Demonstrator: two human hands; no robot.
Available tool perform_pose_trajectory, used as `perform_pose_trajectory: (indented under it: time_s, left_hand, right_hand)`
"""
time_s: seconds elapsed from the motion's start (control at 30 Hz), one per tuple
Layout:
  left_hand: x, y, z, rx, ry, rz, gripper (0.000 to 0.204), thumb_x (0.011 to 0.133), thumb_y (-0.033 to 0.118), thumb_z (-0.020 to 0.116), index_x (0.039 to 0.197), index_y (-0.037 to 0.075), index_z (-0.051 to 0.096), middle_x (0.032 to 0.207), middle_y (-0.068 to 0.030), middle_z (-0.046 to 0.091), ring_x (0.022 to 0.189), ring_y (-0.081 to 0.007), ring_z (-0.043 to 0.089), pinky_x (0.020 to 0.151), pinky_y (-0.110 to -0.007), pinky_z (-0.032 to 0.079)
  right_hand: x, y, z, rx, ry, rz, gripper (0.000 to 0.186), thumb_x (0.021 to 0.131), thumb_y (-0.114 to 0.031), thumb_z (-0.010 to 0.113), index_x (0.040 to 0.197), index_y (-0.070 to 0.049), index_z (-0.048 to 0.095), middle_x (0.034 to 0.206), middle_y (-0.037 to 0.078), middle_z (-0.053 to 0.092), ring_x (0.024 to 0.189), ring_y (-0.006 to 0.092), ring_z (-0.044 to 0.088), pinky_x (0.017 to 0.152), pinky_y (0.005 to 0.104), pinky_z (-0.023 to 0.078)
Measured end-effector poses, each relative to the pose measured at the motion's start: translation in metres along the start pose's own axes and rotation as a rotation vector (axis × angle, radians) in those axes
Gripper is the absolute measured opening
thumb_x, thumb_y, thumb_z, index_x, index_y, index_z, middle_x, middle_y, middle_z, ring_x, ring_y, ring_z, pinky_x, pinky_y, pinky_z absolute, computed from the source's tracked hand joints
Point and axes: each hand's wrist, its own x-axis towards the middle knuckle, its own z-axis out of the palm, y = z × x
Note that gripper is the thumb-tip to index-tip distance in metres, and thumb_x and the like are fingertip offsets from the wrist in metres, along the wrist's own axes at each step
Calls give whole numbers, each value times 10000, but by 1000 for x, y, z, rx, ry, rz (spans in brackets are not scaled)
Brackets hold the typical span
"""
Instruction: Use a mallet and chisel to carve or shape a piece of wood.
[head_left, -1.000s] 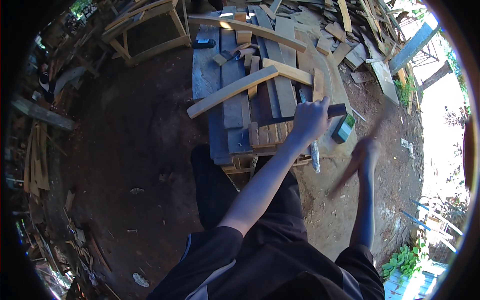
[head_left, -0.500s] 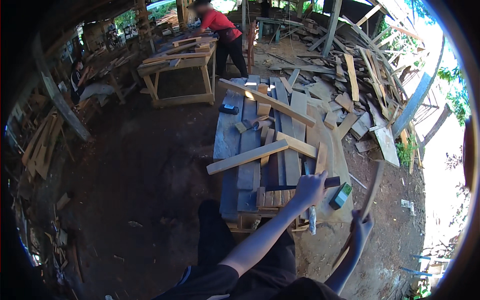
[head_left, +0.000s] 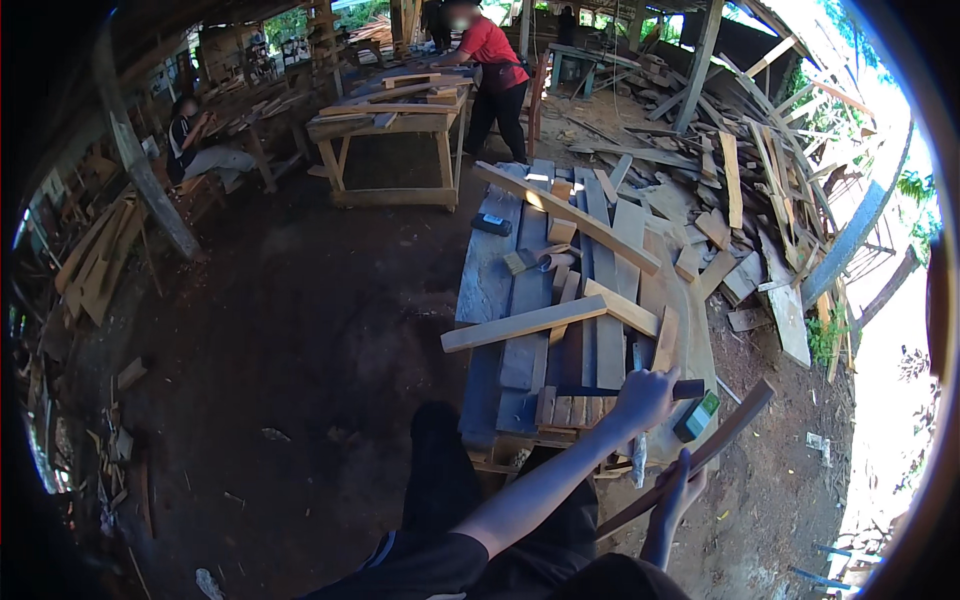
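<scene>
My left hand [head_left: 645, 398] reaches across the near end of a plank-covered workbench [head_left: 490, 290] and closes over a dark flat bar [head_left: 688, 388] lying along its edge. My right hand [head_left: 680, 488] is lower and to the right, gripping a long brown wooden stick [head_left: 735, 415] that slants up to the right. A small green box [head_left: 697, 416] sits at the bench corner between the two hands. A pale metal piece [head_left: 638, 455] hangs below my left hand. A light wooden board [head_left: 525, 323] lies crosswise on the bench.
Loose planks and offcuts pile up right of the bench [head_left: 740, 210]. A wooden table [head_left: 390, 125] stands behind, with a person in a red shirt [head_left: 495, 60] beside it. Another person sits at the left [head_left: 195, 140]. Boards lean at the far left [head_left: 95, 260]. Dark earth floor [head_left: 300, 350].
The view has tilted up, bringing the far table and the people into sight. My left hand stays at the bench end. My right hand with the stick sits lower and closer to my body.
</scene>
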Motion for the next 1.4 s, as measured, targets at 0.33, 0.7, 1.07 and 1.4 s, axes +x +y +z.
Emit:
perform_pose_trajectory:
  time_s: [0.33, 0.7, 1.07, 1.4]
  left_hand:
    - [-6, 8, -4, -36, -68, -3, 240, 738, 170, 726, 890, 64, 574, 678, -145, 655, 679, -346, 683, 606, -459, 535]
    - [7, 4, -4, 62, -66, -2, 281, 724, 215, 782, 839, 65, 574, 730, -155, 672, 704, -363, 682, 619, -461, 536]
    - [-3, 2, -9, 115, -101, -25, 262, 733, 229, 777, 839, 70, 597, 711, -151, 674, 695, -358, 684, 623, -459, 545]
    - [3, 4, -4, 144, -52, -3, 261, 737, 249, 762, 808, 69, 587, 665, -161, 660, 659, -371, 676, 597, -471, 537]
  right_hand:
    - [1, 18, -4, -107, -57, 24, 148, 935, -137, 611, 892, -51, 499, 636, 16, 507, 459, 93, 501, 399, 247, 387]
    - [67, -70, -44, -406, -246, 65, 205, 889, -197, 654, 865, -57, 506, 619, -1, 504, 424, 85, 466, 370, 238, 370]
    - [54, -57, -52, -694, -491, -14, 161, 873, -163, 620, 891, -19, 549, 601, 12, 501, 413, 108, 483, 370, 270, 388]
    - [83, -65, -56, -616, -339, 66, 171, 882, -145, 607, 978, -6, 585, 631, 12, 525, 447, 87, 474, 400, 258, 384]
